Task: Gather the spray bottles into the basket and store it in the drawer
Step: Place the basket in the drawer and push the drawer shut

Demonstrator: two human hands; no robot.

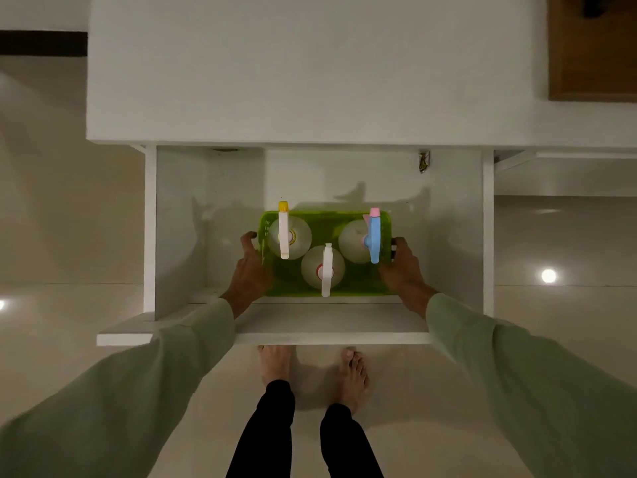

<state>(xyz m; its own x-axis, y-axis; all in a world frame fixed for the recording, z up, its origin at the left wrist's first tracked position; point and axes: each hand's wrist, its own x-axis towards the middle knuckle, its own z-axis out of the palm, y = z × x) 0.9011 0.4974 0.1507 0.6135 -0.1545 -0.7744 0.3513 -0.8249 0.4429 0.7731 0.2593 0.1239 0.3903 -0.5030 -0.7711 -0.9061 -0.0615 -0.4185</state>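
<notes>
A green plastic basket point(327, 217) sits low inside the open white drawer point(331, 326), near its middle. Three spray bottles stand in it: one with a white and yellow head point(283, 232) at the left, one with a white head point(326, 270) at the front middle, one with a blue and pink head point(374, 236) at the right. My left hand point(250, 270) grips the basket's left end. My right hand point(401, 267) grips its right end. Whether the basket rests on the drawer floor is unclear.
The white cabinet top point(310, 70) lies above the drawer. The drawer's side walls point(487, 236) stand left and right of the basket with room around it. My bare feet point(351, 374) stand on the pale tiled floor just in front of the drawer front.
</notes>
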